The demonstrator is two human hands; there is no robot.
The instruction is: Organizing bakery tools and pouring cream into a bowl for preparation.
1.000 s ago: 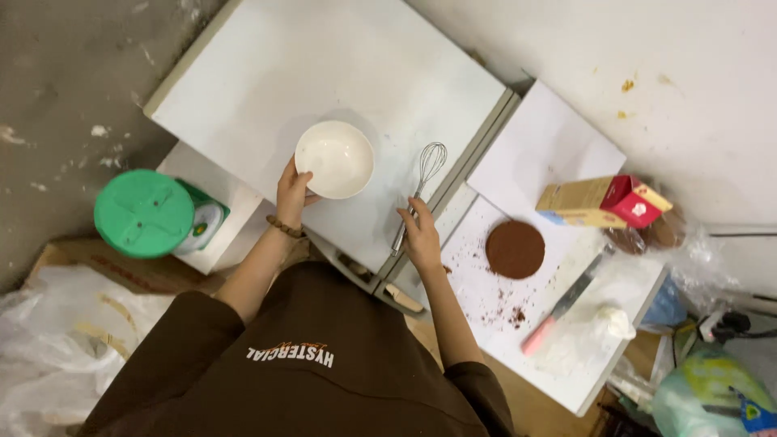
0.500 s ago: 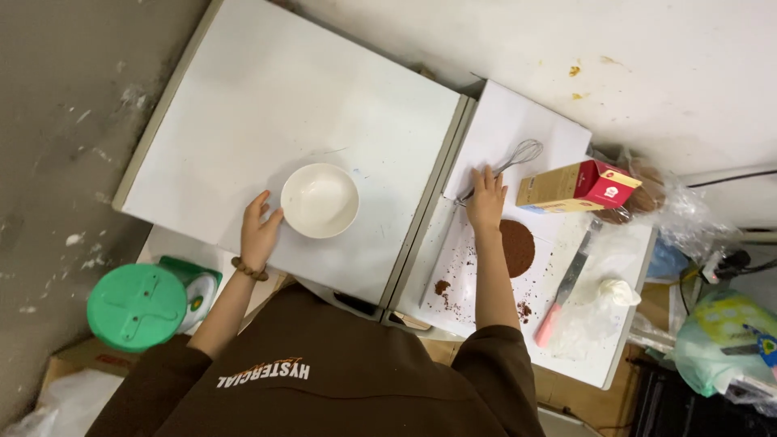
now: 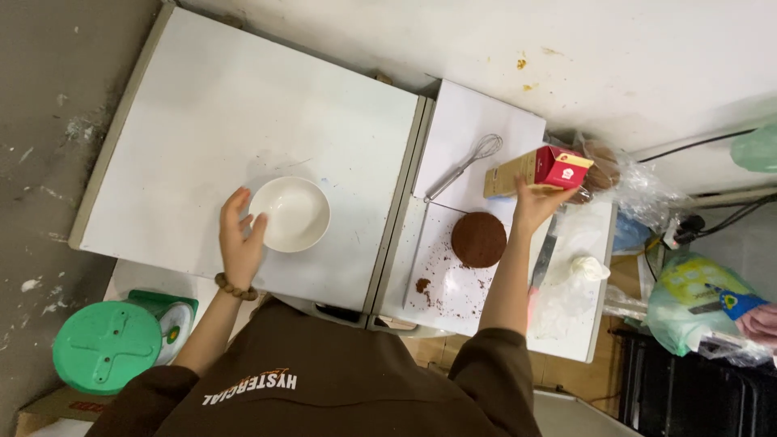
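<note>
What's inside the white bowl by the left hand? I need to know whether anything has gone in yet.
The white bowl looks empty: only its bare white inside shows. The left hand cups its near rim, so that edge and whatever lies under the bowl on the white tabletop are hidden.
</note>
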